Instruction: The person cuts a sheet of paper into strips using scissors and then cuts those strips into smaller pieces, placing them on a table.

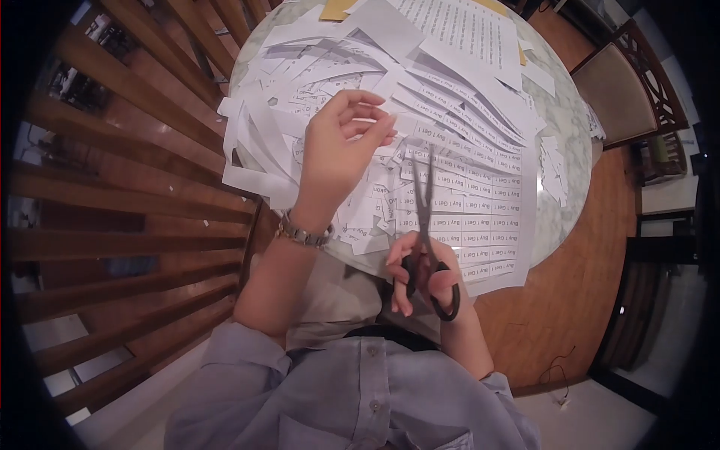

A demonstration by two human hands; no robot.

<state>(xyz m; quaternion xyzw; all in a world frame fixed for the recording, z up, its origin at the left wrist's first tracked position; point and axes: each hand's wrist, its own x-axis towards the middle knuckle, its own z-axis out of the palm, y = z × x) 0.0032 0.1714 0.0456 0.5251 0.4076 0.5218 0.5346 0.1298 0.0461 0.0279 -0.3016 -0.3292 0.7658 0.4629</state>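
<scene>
My right hand [424, 276] is closed round the black handles of a pair of scissors [424, 199], whose blades point away from me and stand slightly apart. Below the blades lies a printed sheet [480, 225] with rows of "Buy 1 Get 1" text, its upper part cut into strips [457, 97]. My left hand [349, 131] is raised over the papers, fingers curled and thumb near the fingertips. Its fingertips are by the left end of a printed strip [450, 142]; whether they hold it is too small to tell. Small cut pieces [367, 206] lie beneath.
Paper offcuts [259, 150] hang over the left edge of the round marble table [577, 142]. More printed sheets [465, 34] lie at the back, and small slips [553, 169] at the right. A wooden slatted railing [127, 232] stands left, a chair [622, 86] right.
</scene>
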